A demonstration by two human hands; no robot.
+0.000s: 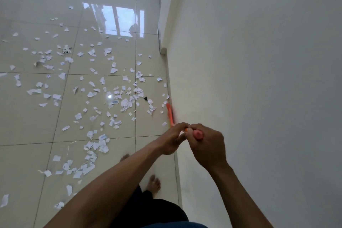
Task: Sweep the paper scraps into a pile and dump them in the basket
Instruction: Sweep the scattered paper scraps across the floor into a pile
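Several white paper scraps lie scattered over the glossy cream floor tiles, from the far left to the foot of the wall. An orange broom handle runs down along the wall base; its head is not visible. My right hand is shut around the handle's pink top end. Just to its left, my left hand pinches the handle a little lower. No basket is in view.
A white wall fills the right half of the view, meeting the floor along a skirting line. My bare feet stand near the wall. A window reflection shines on the far tiles.
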